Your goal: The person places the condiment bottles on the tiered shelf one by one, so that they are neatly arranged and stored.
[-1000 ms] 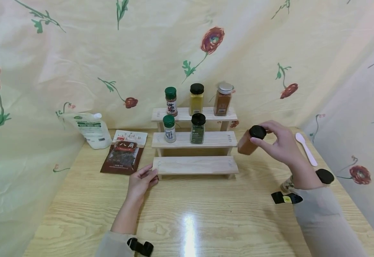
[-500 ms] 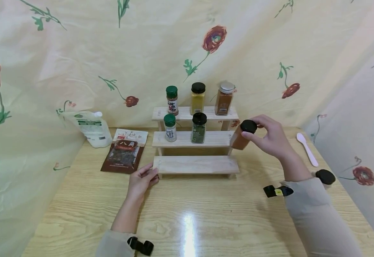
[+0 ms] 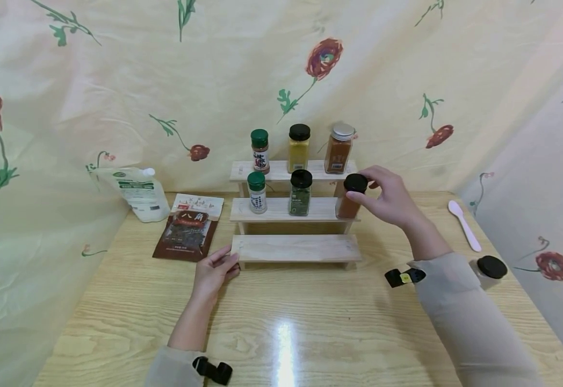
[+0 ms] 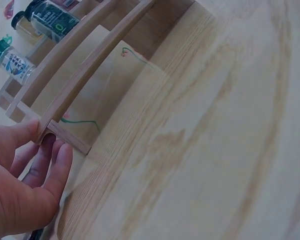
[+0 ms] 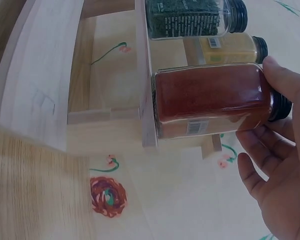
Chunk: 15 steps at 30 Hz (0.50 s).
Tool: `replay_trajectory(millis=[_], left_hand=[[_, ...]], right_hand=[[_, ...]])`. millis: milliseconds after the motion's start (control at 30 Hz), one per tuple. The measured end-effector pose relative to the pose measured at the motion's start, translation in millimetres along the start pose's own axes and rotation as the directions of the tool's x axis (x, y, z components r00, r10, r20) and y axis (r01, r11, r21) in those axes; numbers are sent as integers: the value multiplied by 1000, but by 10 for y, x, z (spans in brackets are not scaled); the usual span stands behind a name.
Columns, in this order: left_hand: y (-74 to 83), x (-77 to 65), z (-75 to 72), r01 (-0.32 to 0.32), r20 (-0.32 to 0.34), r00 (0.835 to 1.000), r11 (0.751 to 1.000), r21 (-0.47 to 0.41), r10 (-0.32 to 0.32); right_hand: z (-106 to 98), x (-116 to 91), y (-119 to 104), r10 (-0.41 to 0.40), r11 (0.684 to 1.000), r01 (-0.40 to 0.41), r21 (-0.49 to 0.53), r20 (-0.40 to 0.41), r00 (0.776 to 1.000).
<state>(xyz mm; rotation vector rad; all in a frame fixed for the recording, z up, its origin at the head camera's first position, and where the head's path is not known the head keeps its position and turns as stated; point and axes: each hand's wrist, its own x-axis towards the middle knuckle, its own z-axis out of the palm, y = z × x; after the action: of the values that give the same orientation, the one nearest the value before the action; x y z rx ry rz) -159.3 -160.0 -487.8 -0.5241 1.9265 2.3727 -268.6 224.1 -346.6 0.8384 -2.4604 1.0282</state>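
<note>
A three-tier wooden spice rack stands on the table. My left hand grips the left end of its lowest step; in the left wrist view the thumb and fingers pinch the wood. My right hand holds a red-brown spice jar by its black cap, at the right end of the middle step. In the right wrist view the jar's base meets the step's edge. To its left on that step are a green-herb jar and a small green-capped shaker.
The top step bears a green-capped shaker, a yellow jar and a silver-capped jar. Left of the rack are a brown star-anise bag and a white spouted pouch. Rightward lie a white spoon and a black-capped jar.
My right hand has carried the red-brown jar leftward, from beside the rack onto the right end of the middle step, and the jar has become more upright. The left hand stays put.
</note>
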Motion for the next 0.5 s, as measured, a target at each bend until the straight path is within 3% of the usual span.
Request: replay_trajectory(millis=[333,500], left_hand=[[15,-4,-8,9,0,1000,1000,-2,-9],[-3,8,-10,10,1,1000,1000,-9,-10]], right_hand=[[82,149,-31,52,998,-57,41,117,992],[85,95,-8,89,995,-94,38,121,989]])
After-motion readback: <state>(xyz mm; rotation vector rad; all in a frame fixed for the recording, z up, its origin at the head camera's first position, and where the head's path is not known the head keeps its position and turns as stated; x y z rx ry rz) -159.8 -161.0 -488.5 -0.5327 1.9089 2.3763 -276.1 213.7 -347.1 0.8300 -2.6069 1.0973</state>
